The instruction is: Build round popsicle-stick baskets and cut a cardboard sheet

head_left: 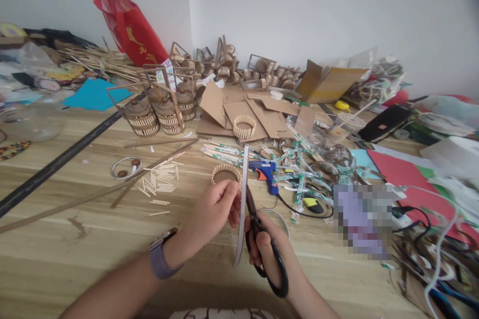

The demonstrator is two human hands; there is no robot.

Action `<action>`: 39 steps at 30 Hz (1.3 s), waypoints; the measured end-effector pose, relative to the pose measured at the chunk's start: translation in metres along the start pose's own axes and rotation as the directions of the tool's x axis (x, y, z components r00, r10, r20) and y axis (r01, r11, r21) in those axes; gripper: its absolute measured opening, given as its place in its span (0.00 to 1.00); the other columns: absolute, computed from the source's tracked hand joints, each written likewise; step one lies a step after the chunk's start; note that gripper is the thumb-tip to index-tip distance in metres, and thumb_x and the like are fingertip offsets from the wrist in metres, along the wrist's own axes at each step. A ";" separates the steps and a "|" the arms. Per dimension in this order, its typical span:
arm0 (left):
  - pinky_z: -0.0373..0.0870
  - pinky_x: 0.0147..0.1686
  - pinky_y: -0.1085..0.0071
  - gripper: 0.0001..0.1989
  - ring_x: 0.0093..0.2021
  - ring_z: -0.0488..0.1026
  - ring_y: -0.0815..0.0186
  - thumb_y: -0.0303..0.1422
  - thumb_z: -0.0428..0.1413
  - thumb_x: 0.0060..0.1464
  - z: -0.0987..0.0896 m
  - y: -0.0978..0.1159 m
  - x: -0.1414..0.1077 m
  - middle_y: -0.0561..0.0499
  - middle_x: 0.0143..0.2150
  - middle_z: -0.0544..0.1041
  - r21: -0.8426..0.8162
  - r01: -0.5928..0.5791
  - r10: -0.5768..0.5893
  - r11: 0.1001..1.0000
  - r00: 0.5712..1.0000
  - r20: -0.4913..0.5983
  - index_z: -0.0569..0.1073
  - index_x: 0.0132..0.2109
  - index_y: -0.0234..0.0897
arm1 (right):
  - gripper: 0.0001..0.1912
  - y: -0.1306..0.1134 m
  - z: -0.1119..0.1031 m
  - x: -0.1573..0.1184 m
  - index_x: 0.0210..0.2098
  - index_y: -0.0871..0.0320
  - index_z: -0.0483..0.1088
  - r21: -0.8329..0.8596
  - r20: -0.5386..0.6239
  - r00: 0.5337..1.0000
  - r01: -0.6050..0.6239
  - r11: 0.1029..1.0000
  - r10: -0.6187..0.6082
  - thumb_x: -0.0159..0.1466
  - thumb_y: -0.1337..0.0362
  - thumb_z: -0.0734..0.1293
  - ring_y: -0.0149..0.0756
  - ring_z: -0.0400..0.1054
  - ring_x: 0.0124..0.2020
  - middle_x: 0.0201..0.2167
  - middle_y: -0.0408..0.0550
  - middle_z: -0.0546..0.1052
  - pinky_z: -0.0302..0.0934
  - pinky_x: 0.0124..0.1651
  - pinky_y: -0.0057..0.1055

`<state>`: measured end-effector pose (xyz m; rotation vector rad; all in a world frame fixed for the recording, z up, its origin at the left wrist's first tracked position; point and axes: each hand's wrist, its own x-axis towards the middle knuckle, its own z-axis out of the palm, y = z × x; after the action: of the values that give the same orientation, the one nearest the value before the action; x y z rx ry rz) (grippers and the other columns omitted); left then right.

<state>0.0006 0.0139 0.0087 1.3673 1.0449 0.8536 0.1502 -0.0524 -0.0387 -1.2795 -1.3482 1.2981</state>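
My left hand (215, 207) is closed around a small round basket (225, 173) edged with short wooden sticks. A thin pale strip (243, 204) stands upright beside its fingertips, bending a little at the lower end. Black-handled scissors (279, 266) are in my right hand (275, 246), fingers through the loops. Their blades point up and away, just right of the strip. Left of my left hand lie loose short sticks (160, 179). Beyond it, a blue glue gun (267, 174) rests on the table. A second stick ring (244, 127) sits on the cardboard.
Small lidded baskets with handles (144, 119) stand at the back left. Behind are cardboard pieces (277, 109) and a red bag (130, 30). A wire ring (125, 168) lies left, wrappers (299, 184) and red paper (400, 169) right. A cable trails from the glue gun.
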 end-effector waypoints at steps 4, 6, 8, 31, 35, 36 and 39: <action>0.67 0.18 0.74 0.20 0.19 0.70 0.69 0.51 0.49 0.60 -0.002 0.001 0.003 0.56 0.23 0.70 -0.106 0.033 -0.034 0.994 0.999 0.001 0.65 0.33 0.39 | 0.39 0.000 -0.001 0.001 0.33 0.58 0.64 -0.017 0.007 1.000 -0.004 1.000 0.004 0.54 0.25 0.56 0.24 0.53 0.13 0.15 0.34 0.58 0.57 0.16 0.22; 0.67 0.18 0.75 0.18 0.19 0.70 0.70 0.49 0.50 0.60 -0.004 0.003 0.003 0.56 0.24 0.71 -0.114 0.007 -0.010 0.993 1.000 -0.027 0.65 0.35 0.39 | 0.39 0.000 -0.001 0.001 0.33 0.57 0.64 -0.023 0.030 1.000 -0.003 1.000 0.003 0.55 0.25 0.55 0.24 0.53 0.13 0.15 0.34 0.58 0.57 0.16 0.22; 0.68 0.20 0.76 0.16 0.21 0.70 0.71 0.47 0.52 0.60 -0.006 0.004 0.004 0.57 0.24 0.70 -0.110 -0.020 0.015 0.994 0.999 -0.043 0.66 0.35 0.38 | 0.38 0.000 0.000 0.000 0.33 0.57 0.64 -0.027 0.043 0.999 0.006 1.000 -0.005 0.55 0.25 0.55 0.24 0.53 0.13 0.15 0.34 0.58 0.56 0.15 0.22; 0.66 0.21 0.76 0.15 0.19 0.70 0.71 0.44 0.55 0.56 0.004 0.004 -0.002 0.57 0.19 0.70 -0.198 0.000 -0.006 0.980 0.999 -0.031 0.66 0.31 0.37 | 0.38 -0.002 -0.001 -0.003 0.36 0.57 0.66 -0.070 0.030 0.998 0.063 0.996 -0.061 0.58 0.27 0.53 0.28 0.55 0.15 0.15 0.36 0.60 0.52 0.17 0.24; 0.65 0.20 0.76 0.15 0.18 0.69 0.71 0.44 0.55 0.56 0.004 0.005 -0.002 0.57 0.18 0.70 -0.199 -0.001 -0.005 0.980 1.000 -0.029 0.66 0.30 0.37 | 0.39 -0.002 -0.002 -0.004 0.36 0.58 0.66 -0.121 0.042 0.996 0.089 0.989 -0.084 0.59 0.27 0.52 0.28 0.54 0.15 0.16 0.38 0.61 0.49 0.16 0.25; 0.65 0.20 0.76 0.15 0.18 0.69 0.72 0.43 0.55 0.56 0.004 0.005 -0.003 0.57 0.18 0.70 -0.197 -0.003 -0.002 0.980 1.000 -0.029 0.66 0.30 0.37 | 0.39 -0.001 -0.002 -0.004 0.36 0.58 0.67 -0.132 0.040 0.995 0.096 0.987 -0.091 0.59 0.27 0.52 0.28 0.54 0.15 0.16 0.38 0.61 0.48 0.16 0.25; 0.65 0.20 0.76 0.14 0.18 0.69 0.72 0.43 0.55 0.56 0.003 0.006 -0.003 0.57 0.18 0.70 -0.192 -0.008 0.003 0.981 1.000 -0.029 0.66 0.30 0.37 | 0.38 0.002 -0.004 -0.004 0.36 0.57 0.67 -0.152 0.029 0.995 0.103 0.983 -0.100 0.59 0.27 0.52 0.28 0.54 0.15 0.16 0.38 0.61 0.48 0.17 0.25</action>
<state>0.0032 0.0100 0.0149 1.1990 0.9550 0.9555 0.1546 -0.0557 -0.0401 -1.2845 -1.5331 1.1597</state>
